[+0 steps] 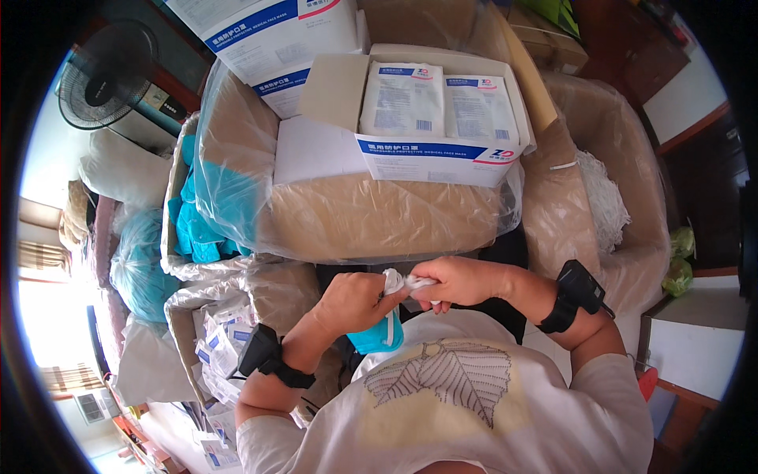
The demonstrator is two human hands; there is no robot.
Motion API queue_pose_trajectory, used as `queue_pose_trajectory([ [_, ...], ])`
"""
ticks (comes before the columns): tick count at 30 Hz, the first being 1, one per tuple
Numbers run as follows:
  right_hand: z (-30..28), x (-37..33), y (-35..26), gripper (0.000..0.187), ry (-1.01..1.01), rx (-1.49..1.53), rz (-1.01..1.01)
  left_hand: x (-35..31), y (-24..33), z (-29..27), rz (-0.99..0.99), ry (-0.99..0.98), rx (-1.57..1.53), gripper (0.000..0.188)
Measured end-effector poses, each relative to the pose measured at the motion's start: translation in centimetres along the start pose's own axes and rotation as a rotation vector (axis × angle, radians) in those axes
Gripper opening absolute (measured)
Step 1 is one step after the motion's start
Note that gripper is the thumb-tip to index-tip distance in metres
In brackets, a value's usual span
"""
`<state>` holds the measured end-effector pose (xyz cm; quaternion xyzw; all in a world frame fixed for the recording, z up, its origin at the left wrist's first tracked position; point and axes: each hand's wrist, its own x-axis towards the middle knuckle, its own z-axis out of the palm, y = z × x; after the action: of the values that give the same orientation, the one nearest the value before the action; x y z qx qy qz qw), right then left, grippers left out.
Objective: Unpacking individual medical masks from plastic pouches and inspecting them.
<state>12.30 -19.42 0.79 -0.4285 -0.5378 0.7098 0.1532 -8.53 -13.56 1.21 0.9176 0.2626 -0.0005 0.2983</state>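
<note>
White cords [392, 280], one bunch, between the two hands, left hand [354, 302] closed around one part, right hand [462, 280] grasping another, blue piece [374, 336] with white edging, just below left hand.

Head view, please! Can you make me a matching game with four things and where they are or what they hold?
1. Fan
2. Small turquoise piece
3. Open white-and-blue box
4. Heap of white strands

A. Just below the left hand
B. Inside a plastic-lined carton at right
C. At upper left
D. Holds white packets

Pairs: 1-C, 2-A, 3-D, 4-B
</note>
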Motion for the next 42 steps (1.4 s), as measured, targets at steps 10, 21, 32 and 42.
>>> queue_pose_trajectory([
  [10, 0.6, -0.6, 0.1, 0.022, 0.075, 0.142, -0.127, -1.1, -0.3, 1.9, -0.093, 0.043, -0.770, 0.017],
  [21, 0.5, 0.2, 1.3, 0.023, 0.217, 0.155, -0.136, -1.3, -0.4, 1.9, -0.126, 0.194, -0.507, 0.017],
  [32, 0.1, 1.1, 0.5, 0.025, -0.045, -0.044, -0.020, -0.7, -0.7, 0.7, 0.000, -0.072, -0.380, 0.024],
  [42, -0.8, 0.3, 0.1, 0.029, -0.257, -0.040, 0.016, -0.8, -1.3, 1.3, -0.036, -0.366, -0.765, 0.027],
])
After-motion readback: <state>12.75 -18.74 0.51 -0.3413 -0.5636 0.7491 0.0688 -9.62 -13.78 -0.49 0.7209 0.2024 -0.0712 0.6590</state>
